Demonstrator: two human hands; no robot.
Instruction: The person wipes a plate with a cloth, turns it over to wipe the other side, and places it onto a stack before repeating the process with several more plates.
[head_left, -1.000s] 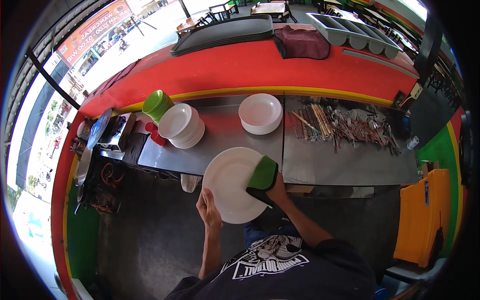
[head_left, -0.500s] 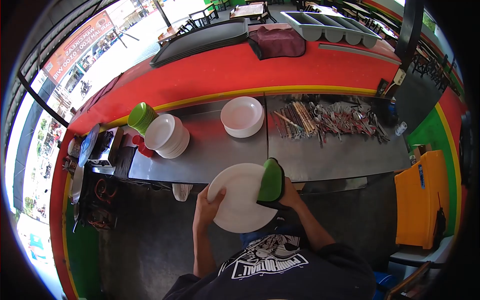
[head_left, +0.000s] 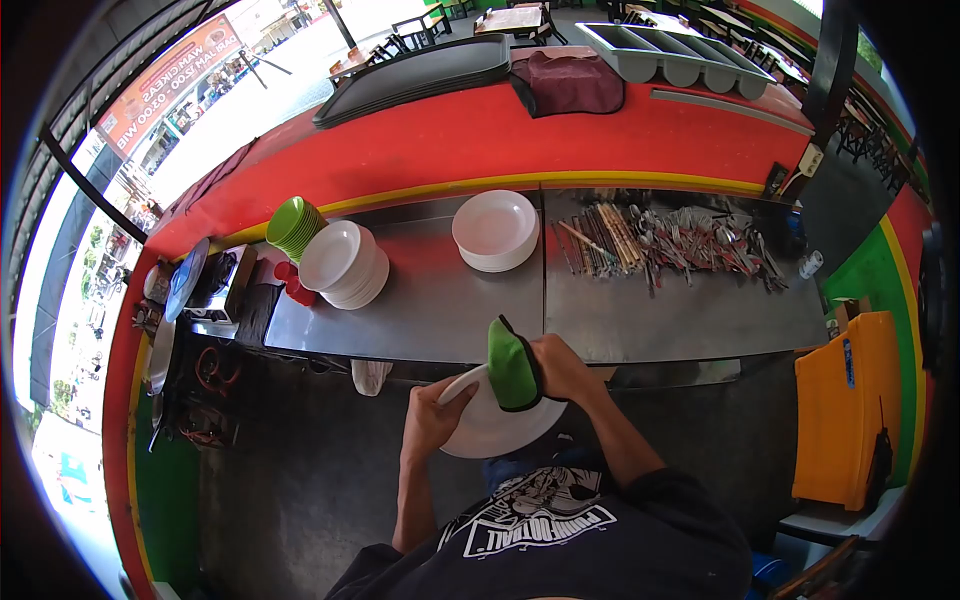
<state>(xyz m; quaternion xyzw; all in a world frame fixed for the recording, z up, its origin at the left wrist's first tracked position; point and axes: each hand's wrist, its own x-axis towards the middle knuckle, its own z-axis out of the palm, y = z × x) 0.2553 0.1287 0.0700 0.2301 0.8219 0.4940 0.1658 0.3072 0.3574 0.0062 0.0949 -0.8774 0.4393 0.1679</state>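
Note:
A white plate (head_left: 500,428) is held tilted in front of my body, below the metal counter's front edge. My left hand (head_left: 436,415) grips its left rim, thumb on the upper face. My right hand (head_left: 562,368) is closed on a green cloth with a black border (head_left: 512,370), which lies over the plate's far rim and upper face. The fingers under the cloth are hidden. Beyond the plate, a stack of white plates (head_left: 495,230) stands on the counter, with a stack of white bowls (head_left: 345,265) to its left.
On the metal counter (head_left: 430,325) are green bowls (head_left: 293,226), red cups (head_left: 292,283), chopsticks (head_left: 605,240) and a heap of cutlery (head_left: 705,245). Black trays (head_left: 420,80), a maroon cloth (head_left: 568,82) and a grey cutlery holder (head_left: 675,58) rest on the red ledge. An orange container (head_left: 848,410) stands right.
The plate has tipped so its face looks narrower. My right hand and the green cloth have moved up and left, from the plate's right side across its far rim.

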